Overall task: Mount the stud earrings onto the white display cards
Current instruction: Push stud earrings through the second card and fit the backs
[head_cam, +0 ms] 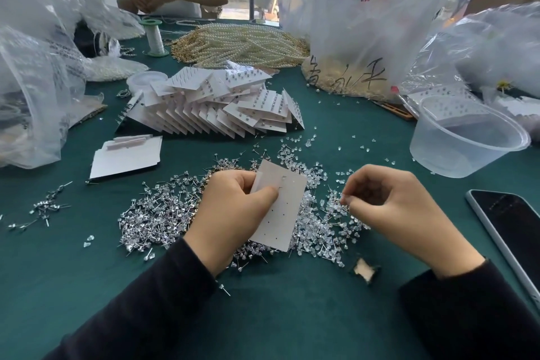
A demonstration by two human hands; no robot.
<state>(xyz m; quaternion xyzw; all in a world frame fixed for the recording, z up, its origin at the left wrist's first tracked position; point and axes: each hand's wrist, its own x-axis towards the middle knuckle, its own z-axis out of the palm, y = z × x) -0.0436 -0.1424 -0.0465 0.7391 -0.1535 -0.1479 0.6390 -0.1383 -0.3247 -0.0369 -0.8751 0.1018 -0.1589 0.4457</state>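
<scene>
My left hand (233,213) grips a white display card (280,207) by its left edge, thumb on its face, tilted above a heap of clear stud earrings (163,213). The card has small punched holes and one stud near its top. To the right of the card, my right hand (388,204) is curled with fingertips pinched together over the heap; whatever sits between them is too small to make out. A stack of filled cards (216,105) lies further back. Blank cards (125,158) lie to the left.
A clear plastic tub (464,137) stands at the right, a phone (514,231) near the right edge. Pearl strands (242,44), a thread spool (153,36) and plastic bags (350,23) fill the back. Another person sits opposite. Loose earring backs scatter over the green cloth (292,316).
</scene>
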